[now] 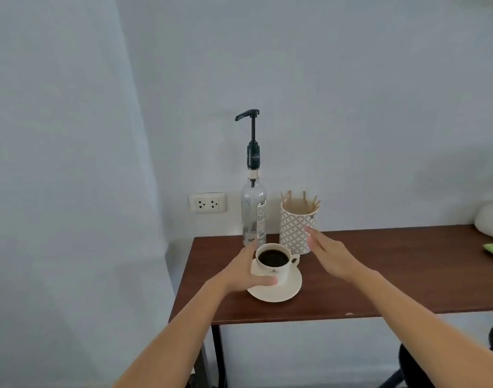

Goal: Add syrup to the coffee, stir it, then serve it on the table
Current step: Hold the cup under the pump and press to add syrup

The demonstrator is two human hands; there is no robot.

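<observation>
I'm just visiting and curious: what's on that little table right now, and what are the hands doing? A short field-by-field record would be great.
surface: brown table against a pale wall
drink: white cup of black coffee on a saucer
syrup: clear pump bottle, upright behind the cup
stirrers: wooden sticks in a patterned holder, right of the bottle
left hand: fingers wrapped around the cup
right hand: open, empty, beside the holder
other: wall socket left of the bottle

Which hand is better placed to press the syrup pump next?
The right hand: it is open and free beside the syrup bottle, while the left hand is wrapped around the cup.
</observation>
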